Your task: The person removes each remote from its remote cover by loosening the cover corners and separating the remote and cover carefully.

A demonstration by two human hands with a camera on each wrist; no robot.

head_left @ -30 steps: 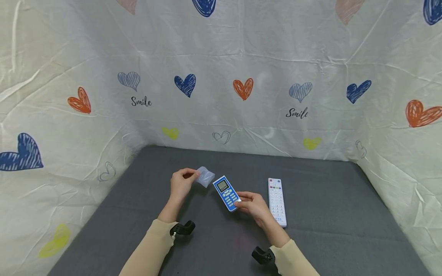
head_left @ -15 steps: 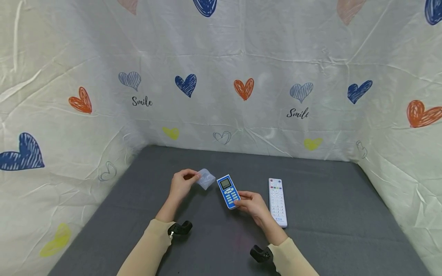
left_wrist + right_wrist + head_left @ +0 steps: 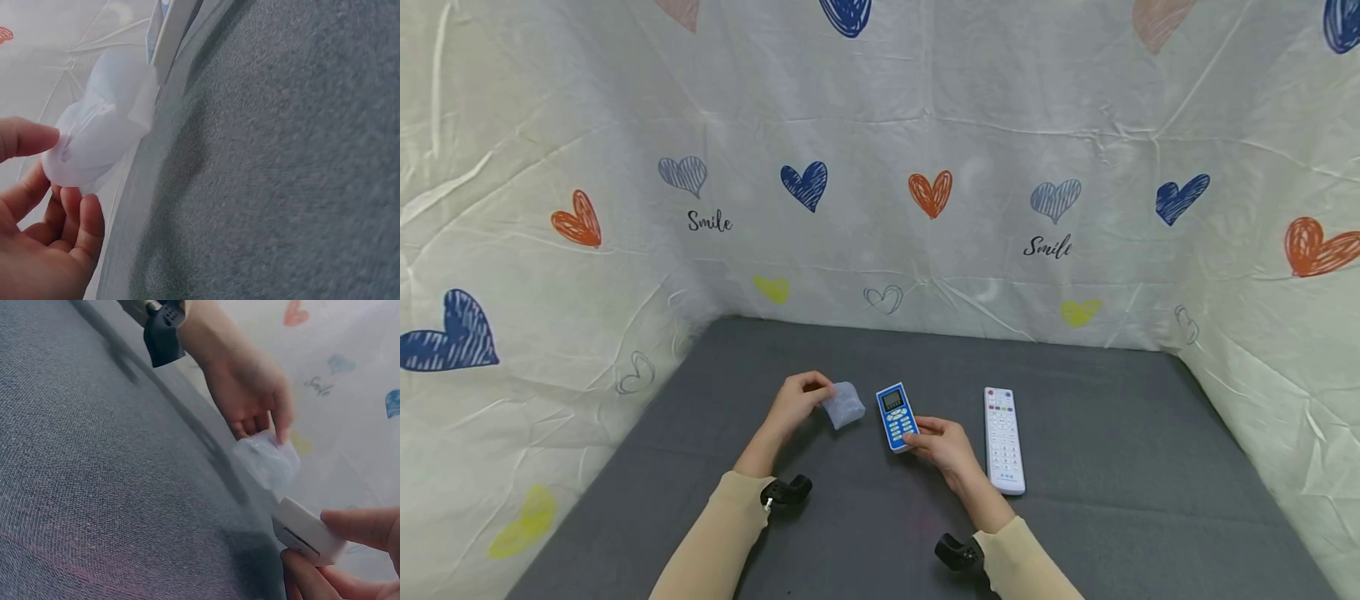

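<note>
Between thumb and index finger, my left hand (image 3: 793,406) pinches a small crumpled, translucent plastic bag (image 3: 845,406). In the left wrist view the bag (image 3: 103,125) hangs from the fingertips above the cloth. My right hand (image 3: 946,450) grips the lower end of a remote control (image 3: 895,412) with a blue face, a small display and pale buttons. The right wrist view shows this remote's white end (image 3: 306,531), with the thumb on one side and fingers beneath. Bag and remote are held side by side, a narrow gap apart in the head view.
A longer white remote control (image 3: 1003,442) lies on the dark grey cloth-covered table (image 3: 1112,467), just right of my right hand. White sheeting (image 3: 865,242) printed with hearts encloses the table's back and sides. A black wrist camera (image 3: 786,492) sits on the left wrist.
The blue-faced remote has turned more upright and shifted slightly right. The plastic bag has dropped a little nearer to me and tilted, still in the left fingertips. The white remote stays put.
</note>
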